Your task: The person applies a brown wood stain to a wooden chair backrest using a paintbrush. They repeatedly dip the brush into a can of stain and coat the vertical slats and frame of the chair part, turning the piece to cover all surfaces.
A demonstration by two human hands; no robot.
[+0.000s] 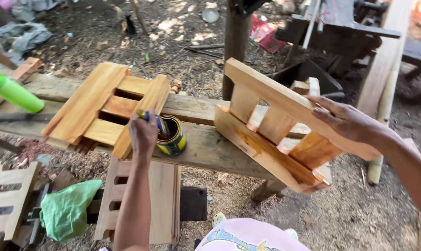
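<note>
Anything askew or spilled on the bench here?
No spill shows. The slatted wooden frame under the right hand is tilted, one end resting on the plank bench and the other hanging past its edge. The small open can, where the left hand dips a brush, stands upright near the bench's front edge.

Single head-worn camera, looking steeply down and forward from close range over the weathered grey plank workbench [206, 148]. Forearms enter from the lower frame edge; sawdust-covered ground fills the upper frame.
</note>
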